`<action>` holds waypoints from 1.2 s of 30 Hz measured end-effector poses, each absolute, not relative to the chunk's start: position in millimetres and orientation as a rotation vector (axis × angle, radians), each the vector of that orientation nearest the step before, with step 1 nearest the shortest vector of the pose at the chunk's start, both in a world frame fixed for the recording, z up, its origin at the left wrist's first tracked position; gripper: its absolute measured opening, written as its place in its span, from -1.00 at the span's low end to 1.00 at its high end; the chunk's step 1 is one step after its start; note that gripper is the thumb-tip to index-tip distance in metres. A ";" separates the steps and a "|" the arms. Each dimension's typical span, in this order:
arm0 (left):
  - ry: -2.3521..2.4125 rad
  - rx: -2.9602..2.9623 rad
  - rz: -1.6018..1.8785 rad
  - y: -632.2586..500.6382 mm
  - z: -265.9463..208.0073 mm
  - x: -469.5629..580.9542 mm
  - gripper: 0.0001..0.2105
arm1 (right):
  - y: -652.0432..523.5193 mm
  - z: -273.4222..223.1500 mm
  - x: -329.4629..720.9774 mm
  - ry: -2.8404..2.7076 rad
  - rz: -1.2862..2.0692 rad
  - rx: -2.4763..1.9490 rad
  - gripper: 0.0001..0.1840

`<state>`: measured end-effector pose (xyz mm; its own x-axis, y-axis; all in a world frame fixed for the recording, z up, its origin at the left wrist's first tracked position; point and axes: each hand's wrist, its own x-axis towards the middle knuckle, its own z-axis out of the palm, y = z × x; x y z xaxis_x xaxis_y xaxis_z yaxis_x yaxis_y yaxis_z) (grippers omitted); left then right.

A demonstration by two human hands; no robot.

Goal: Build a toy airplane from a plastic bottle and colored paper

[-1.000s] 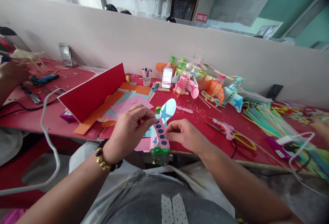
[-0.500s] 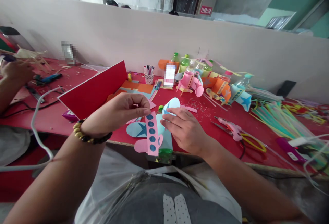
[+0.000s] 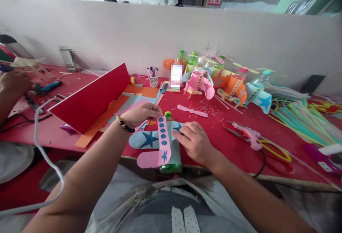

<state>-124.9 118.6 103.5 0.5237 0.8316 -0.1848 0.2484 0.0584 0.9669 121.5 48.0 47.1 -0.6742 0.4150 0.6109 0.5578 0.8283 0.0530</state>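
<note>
Your left hand (image 3: 141, 114): thumb and finger pinching the top of 1 pink strip (image 3: 162, 134), 5 blue dots, along the bottle's left side. Your right hand (image 3: 195, 140): fingers bent at 1 starred blue wing (image 3: 175, 125); grip, cannot tell. Bottle (image 3: 175, 153): 1, paper-wrapped, at the table's (image 3: 211, 129) near edge. Propeller (image 3: 192, 111): 1, pink, lying beyond.

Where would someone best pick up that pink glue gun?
The pink glue gun is probably best taken by its handle, from the near side: the handle angles that way, while the nozzle points away leftward. Avoid the scissors' yellow loops close by.
</note>
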 end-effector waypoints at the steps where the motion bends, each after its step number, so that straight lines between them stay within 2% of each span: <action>1: 1.001 1.488 0.557 121.8 102.3 -123.6 -0.84 | 48.0 45.1 122.0 -2.402 -0.288 -0.714 -0.68; 10: 1.104 1.574 0.429 128.5 99.1 -106.8 -0.79 | 49.1 37.9 126.1 -2.334 -0.142 -0.719 -0.66; 36: 1.202 1.649 0.288 139.8 95.1 -95.0 -0.77 | 49.9 30.2 126.1 -2.322 -0.144 -0.739 -0.67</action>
<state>-95.0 139.8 95.1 0.4708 0.8096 -0.3506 0.5634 0.0299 0.8257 126.1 49.9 30.2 -0.6029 0.4699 0.6448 0.5461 0.8322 -0.0959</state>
